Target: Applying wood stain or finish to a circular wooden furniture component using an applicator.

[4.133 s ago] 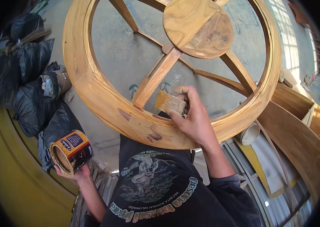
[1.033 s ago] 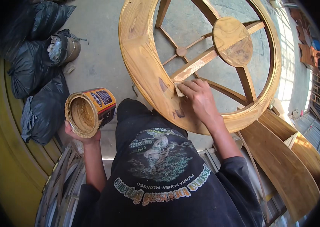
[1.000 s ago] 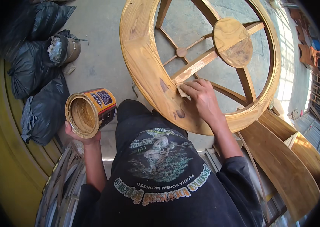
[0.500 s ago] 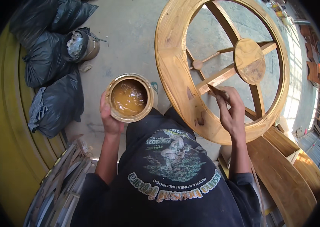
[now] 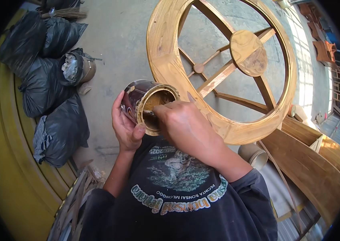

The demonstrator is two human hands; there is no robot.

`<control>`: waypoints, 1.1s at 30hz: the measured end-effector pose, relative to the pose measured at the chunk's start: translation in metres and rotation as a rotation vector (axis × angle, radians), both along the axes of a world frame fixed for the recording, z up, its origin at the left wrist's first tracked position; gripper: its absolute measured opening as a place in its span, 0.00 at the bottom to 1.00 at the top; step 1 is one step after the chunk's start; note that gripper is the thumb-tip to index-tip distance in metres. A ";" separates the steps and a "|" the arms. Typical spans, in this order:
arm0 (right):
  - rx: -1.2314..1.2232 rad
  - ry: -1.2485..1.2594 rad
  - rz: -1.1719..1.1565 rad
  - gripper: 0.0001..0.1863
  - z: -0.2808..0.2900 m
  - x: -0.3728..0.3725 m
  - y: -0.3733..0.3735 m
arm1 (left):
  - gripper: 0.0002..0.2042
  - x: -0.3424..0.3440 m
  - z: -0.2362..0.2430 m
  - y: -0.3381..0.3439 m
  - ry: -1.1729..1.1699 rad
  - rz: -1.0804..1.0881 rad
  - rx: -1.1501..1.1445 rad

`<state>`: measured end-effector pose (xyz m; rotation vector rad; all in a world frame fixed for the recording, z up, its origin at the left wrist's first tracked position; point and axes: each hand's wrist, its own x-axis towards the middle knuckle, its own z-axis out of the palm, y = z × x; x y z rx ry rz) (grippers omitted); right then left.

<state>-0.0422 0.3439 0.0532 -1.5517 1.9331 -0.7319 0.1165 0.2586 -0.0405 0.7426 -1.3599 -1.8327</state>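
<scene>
In my left hand (image 5: 125, 129) is a dark red metal can (image 5: 134, 95), tilted with its mouth toward my right hand. Yellow-brown paste (image 5: 156, 100) coats the can's inside, and its rim is crusted. My right hand (image 5: 184, 122) is closed, with its fingertips inside the can's mouth. They pinch a thin flat piece, mostly hidden now by the fingers and the can. Just beyond my hands stands a round wooden table frame (image 5: 165, 66), a wide ring with crossing bars and a wooden disc (image 5: 248, 53) at its centre.
Several black garbage bags (image 5: 63, 134) and a bag-lined bucket (image 5: 87, 70) lie to the left, beside a yellow-green panel (image 5: 1, 152). Wood strips (image 5: 75, 201) lean at lower left. A curved wooden piece (image 5: 302, 164) and a metal can (image 5: 254, 154) are at right.
My right hand has left the ring's edge and moved left, its fingers now in the can. My left hand has tilted the can to the right. The ring appears further left and up in view.
</scene>
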 end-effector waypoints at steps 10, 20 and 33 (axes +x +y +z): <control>-0.014 -0.171 0.030 0.10 -0.016 -0.010 0.015 | 0.54 -0.008 -0.010 0.013 -0.028 -0.019 -0.033; -0.038 -1.323 -0.567 0.18 -0.069 -0.054 0.112 | 0.35 -0.056 0.015 -0.008 0.056 0.233 0.612; -0.240 0.508 -0.420 0.22 -0.151 -0.134 0.133 | 0.34 -0.022 -0.013 -0.004 0.062 0.323 0.545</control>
